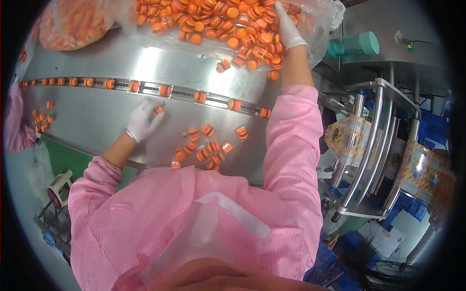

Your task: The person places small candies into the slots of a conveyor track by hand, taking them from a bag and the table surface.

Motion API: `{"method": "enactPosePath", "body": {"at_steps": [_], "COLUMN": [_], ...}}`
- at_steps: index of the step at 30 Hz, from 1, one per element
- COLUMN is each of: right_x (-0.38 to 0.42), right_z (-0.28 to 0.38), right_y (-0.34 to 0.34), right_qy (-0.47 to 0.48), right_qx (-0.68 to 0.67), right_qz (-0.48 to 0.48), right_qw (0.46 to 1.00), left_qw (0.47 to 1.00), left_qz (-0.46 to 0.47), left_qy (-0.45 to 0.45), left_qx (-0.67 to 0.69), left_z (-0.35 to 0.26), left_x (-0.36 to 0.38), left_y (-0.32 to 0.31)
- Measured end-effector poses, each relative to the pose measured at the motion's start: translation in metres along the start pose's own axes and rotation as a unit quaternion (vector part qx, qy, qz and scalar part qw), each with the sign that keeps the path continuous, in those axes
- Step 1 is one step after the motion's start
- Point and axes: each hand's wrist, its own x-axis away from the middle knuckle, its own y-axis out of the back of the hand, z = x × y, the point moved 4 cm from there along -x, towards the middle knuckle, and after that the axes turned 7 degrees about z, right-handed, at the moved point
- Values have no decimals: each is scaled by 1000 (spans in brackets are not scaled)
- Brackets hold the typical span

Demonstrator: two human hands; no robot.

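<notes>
My left hand (141,119), in a white glove, is just below the conveyor channel. Its fingers are closed on a small orange burger-shaped candy (158,110) with dark and red layers. My gloved right hand (290,30) reaches to the far side, fingers stretched out along the right edge of a large heap of the same candies (228,24). That heap spills from a clear plastic bag (318,43). Spaced along the narrow conveyor channel (182,93) sit single candies. A loose group of candies (212,146) lies on the metal table near my chest.
Another full bag of candies (75,24) stands at the far left. More loose candies (42,120) lie near a pink sleeve (18,116) there. A green container (357,44) and a machine with metal rollers (361,150) and printed film are on the right.
</notes>
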Motion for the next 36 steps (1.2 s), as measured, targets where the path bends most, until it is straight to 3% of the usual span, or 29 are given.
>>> {"method": "enactPosePath", "body": {"at_steps": [3,6,10,12,13,17,21,22,23,25,26,28,32,35,36], "right_x": [24,5,-19,-44,-47,-50,-41,-41,-35,-5,-7,-11,-11,2,5], "right_z": [34,23,-1,-15,-21,-42,-50,-45,-42,3,7,-3,-4,14,29], "right_y": [-15,-21,-20,-7,-5,-19,-46,-54,-53,-60,-65,-74,-77,-84,-83], "right_qy": [-79,-47,0,86,84,-109,-290,-183,-185,-65,-65,-225,-231,-208,-227], "right_qx": [-53,-105,-176,97,96,-109,-305,-25,-27,-51,-51,-77,-32,-77,55], "right_qz": [-57,8,27,12,12,110,196,269,270,374,375,349,354,348,324], "right_qw": [994,993,984,992,992,982,886,945,945,924,923,907,906,911,917], "left_qw": [1000,1000,999,999,999,999,999,999,999,999,999,999,999,1000,999], "left_qz": [-8,-15,-14,-12,-12,-7,-2,-3,-1,-6,-5,-4,-7,0,-3], "left_qy": [-2,-6,-5,-5,-6,1,2,2,4,-4,-2,3,0,9,6], "left_qx": [-16,-21,-29,-31,-31,-36,-35,-37,-38,-37,-37,-38,-35,-29,-32], "left_z": [-4,-6,-6,-5,-5,-6,-4,-3,-4,-5,-5,-4,-3,-2,-2], "left_x": [-1,-4,-4,-3,-3,-4,-3,-3,-3,-4,-4,-3,-3,-2,-2], "left_y": [4,5,5,4,4,4,2,2,3,4,4,3,2,0,0]}}
